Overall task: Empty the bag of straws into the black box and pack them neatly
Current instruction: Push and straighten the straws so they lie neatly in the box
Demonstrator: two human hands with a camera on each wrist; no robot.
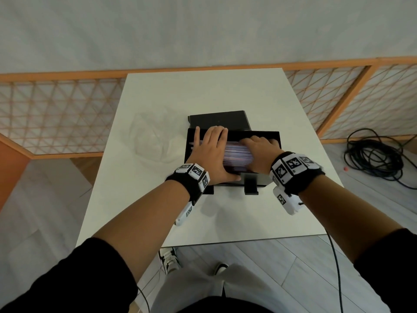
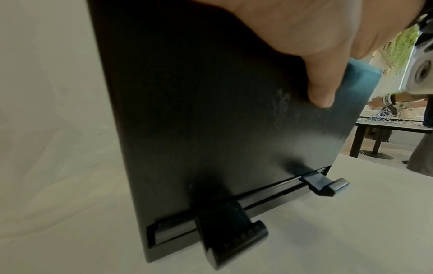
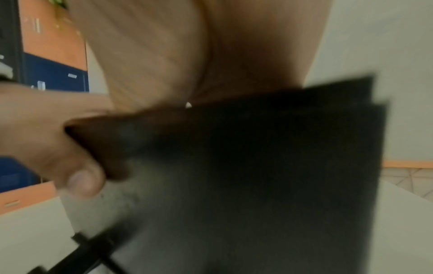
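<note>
The black box (image 1: pixel 276 137) lies open on the white table (image 1: pixel 203 91) with a layer of pink and purple straws (image 1: pixel 237 154) in it. My left hand (image 1: pixel 209 150) lies flat on the straws' left part, fingers spread toward the far wall. Its thumb (image 2: pixel 321 90) rests against the box's near wall (image 2: pixel 211 120). My right hand (image 1: pixel 259 146) covers the straws' right ends, its fingers dipping down into the box; the fingertips are hidden. The clear plastic bag (image 1: pixel 151 136) lies crumpled and flat left of the box.
The black lid (image 1: pixel 218 120) lies just behind the box. Two black clips (image 2: pixel 232 231) stick out from the box's near wall onto the table. A coil of black cable (image 1: pixel 374 154) lies on the floor at the right. A lattice screen (image 1: pixel 56 116) stands behind the table.
</note>
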